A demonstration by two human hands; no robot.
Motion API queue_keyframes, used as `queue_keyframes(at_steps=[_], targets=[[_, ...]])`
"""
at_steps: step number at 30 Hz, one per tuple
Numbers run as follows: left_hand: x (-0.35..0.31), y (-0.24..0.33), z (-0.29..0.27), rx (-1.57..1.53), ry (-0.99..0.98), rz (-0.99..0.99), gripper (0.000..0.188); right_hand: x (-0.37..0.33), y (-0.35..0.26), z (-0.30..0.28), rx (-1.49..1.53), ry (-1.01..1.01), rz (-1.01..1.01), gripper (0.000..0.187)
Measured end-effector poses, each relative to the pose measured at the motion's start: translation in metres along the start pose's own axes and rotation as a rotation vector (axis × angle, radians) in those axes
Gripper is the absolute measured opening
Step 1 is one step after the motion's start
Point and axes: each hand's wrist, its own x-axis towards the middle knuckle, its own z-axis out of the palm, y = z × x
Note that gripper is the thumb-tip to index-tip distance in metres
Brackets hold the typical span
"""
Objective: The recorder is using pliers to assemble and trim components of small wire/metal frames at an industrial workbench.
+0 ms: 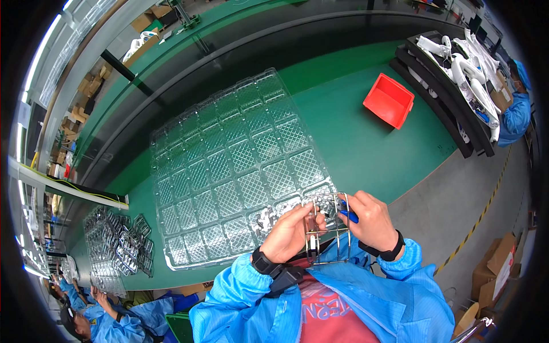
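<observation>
Metallic wire frame (329, 231) is gripped by the curled left hand (289, 233) near the clear tray (226, 197); a blue object (349, 216) is pinched by the bent right hand (369, 217).

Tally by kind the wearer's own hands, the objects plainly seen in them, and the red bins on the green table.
Left hand and right hand: 2
Wire frame, held: 1
Blue tool, in the right hand, partly hidden: 1
Red bin: 1
Total: 5

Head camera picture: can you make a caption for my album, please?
Left hand holding a wire frame, right hand a small blue object, near a clear compartment tray.
</observation>
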Motion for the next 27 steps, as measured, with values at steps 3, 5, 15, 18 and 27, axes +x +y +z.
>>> queue_keyframes(at_steps=[3,5,15,18,27], targets=[[0.001,0.002,-0.009,0.042,-0.038,0.047,0.019,0.001,0.003,-0.002,-0.019,-0.022,0.014,0.038],[-0.002,0.006,-0.008,0.071,-0.024,0.086,0.019,0.002,0.002,-0.006,-0.031,-0.026,0.013,0.036],[-0.019,0.014,0.006,0.248,-0.038,0.153,0.013,0.001,0.000,-0.013,0.168,0.024,0.079,0.028],[-0.025,0.005,0.005,0.267,0.020,0.191,0.013,-0.010,-0.001,0.004,0.212,-0.027,0.018,0.032],[-0.030,-0.002,-0.001,0.234,-0.041,0.075,0.010,-0.014,-0.017,0.009,0.307,-0.021,-0.096,0.047]])
